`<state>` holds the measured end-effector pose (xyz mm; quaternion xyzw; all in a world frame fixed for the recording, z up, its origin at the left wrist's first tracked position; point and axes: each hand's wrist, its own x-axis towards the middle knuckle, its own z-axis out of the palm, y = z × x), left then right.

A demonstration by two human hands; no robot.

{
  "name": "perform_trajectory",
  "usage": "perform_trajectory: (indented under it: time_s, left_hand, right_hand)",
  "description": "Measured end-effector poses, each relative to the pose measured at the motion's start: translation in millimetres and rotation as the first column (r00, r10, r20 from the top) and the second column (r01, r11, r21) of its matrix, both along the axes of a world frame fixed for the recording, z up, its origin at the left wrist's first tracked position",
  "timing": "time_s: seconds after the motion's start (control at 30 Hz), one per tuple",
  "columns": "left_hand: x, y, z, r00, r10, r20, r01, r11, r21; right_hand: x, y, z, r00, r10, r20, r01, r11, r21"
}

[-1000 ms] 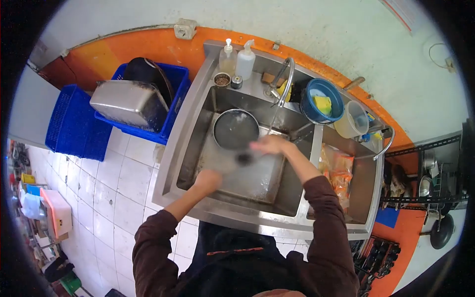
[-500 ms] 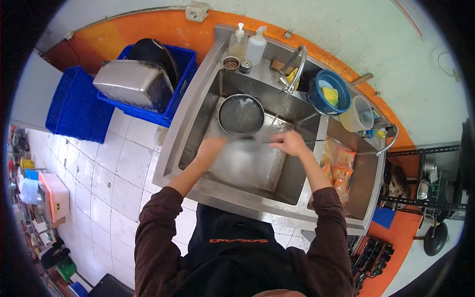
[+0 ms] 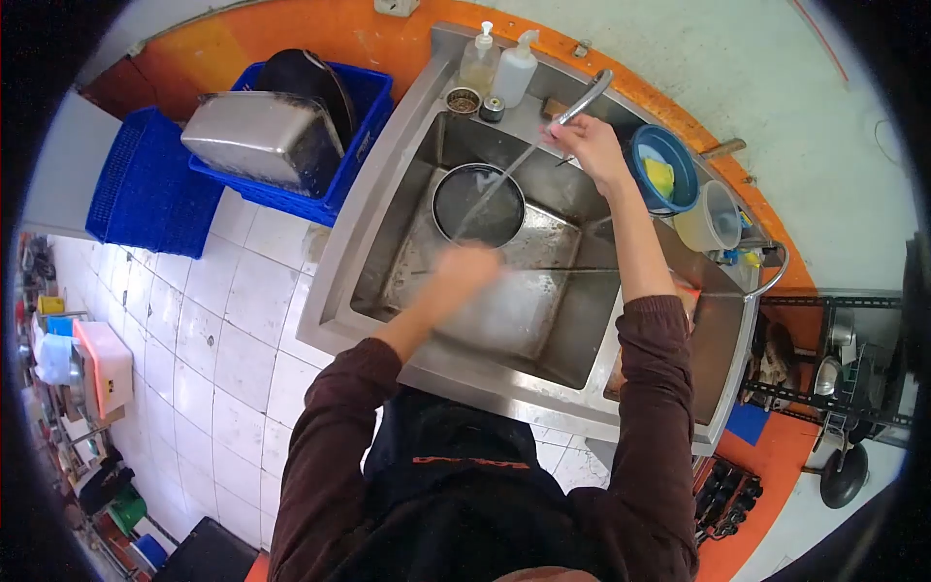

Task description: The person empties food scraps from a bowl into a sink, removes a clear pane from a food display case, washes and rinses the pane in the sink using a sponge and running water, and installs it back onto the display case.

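Note:
Water streams from the curved faucet (image 3: 585,97) down into the left basin (image 3: 402,262). My right hand (image 3: 588,145) is at the faucet's spout end, its fingers closed around the tip. A round dark pan (image 3: 478,206) with a light rim lies in the basin below the stream. Just under the pan, my left hand (image 3: 467,276) is smeared by motion, and its fingers cannot be made out. A thin dark rod (image 3: 562,270) stretches across the basin to the right of that hand.
Two pump bottles (image 3: 514,76) stand on the sink's back ledge. To the right are a blue basin (image 3: 663,170) with a yellow sponge and a clear tub (image 3: 708,215). Blue crates (image 3: 373,107) with a large metal pan (image 3: 260,141) stand at the left.
My right hand has moved up from the basin to the faucet, whose spout has shifted. My left hand has moved right and slightly up. A visible water stream now reaches the pan.

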<state>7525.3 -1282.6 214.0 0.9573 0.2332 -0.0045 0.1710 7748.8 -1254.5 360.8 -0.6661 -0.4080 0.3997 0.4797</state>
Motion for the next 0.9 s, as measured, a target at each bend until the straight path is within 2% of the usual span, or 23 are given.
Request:
perform_trajectory:
  time_s: [0.1, 0.17, 0.27, 0.33, 0.4, 0.47, 0.6, 0.73, 0.8, 0.9]
  left_hand:
    - [20.7, 10.8, 17.0, 0.998, 0.057, -0.007, -0.057, 0.998, -0.021]
    - [26.8, 20.0, 25.1, 0.989, 0.134, 0.058, -0.131, 0.990, -0.045]
    - [29.3, 33.6, 23.5, 0.969, 0.242, 0.053, -0.235, 0.966, -0.103]
    - [31.2, 36.9, 25.1, 0.970, 0.239, 0.031, -0.235, 0.967, -0.102]
    - [37.7, 35.7, 22.0, 0.932, 0.362, 0.017, -0.357, 0.926, -0.123]
    - [41.8, 39.5, 26.4, 0.912, 0.410, -0.027, -0.409, 0.899, -0.159]
    - [31.3, 55.8, 32.9, 0.845, 0.507, -0.170, -0.534, 0.810, -0.243]
    - [25.4, 68.8, 28.0, 0.817, 0.512, -0.265, -0.569, 0.791, -0.225]
    - [29.7, 67.8, 26.7, 0.845, 0.512, -0.155, -0.533, 0.829, -0.168]
    - [28.0, 71.6, 34.5, 0.867, 0.463, -0.186, -0.486, 0.867, -0.108]
  right_hand:
    - [-2.0, 4.1, -9.3, 0.996, -0.057, -0.065, 0.059, 0.998, 0.024]
    - [0.3, 0.6, -10.5, 0.994, -0.070, -0.084, 0.072, 0.997, 0.029]
    - [10.4, -8.1, -16.5, 0.999, -0.042, 0.014, 0.043, 0.999, -0.027]
    - [13.0, -7.2, -17.3, 0.998, -0.031, 0.054, 0.032, 0.999, -0.031]
    - [3.0, 3.9, -16.7, 0.995, -0.034, 0.092, 0.036, 0.999, -0.013]
    - [-5.5, 16.1, -20.4, 0.998, -0.062, 0.019, 0.060, 0.995, 0.077]
    - [-4.2, 6.9, -13.1, 0.992, -0.089, -0.095, 0.091, 0.996, 0.016]
    - [1.6, 9.4, -20.9, 0.988, -0.075, -0.137, 0.085, 0.994, 0.064]
    - [-5.6, 23.8, -22.7, 0.981, -0.067, -0.180, 0.085, 0.992, 0.094]
    - [-7.0, 28.9, -24.7, 0.981, -0.063, -0.181, 0.083, 0.991, 0.104]
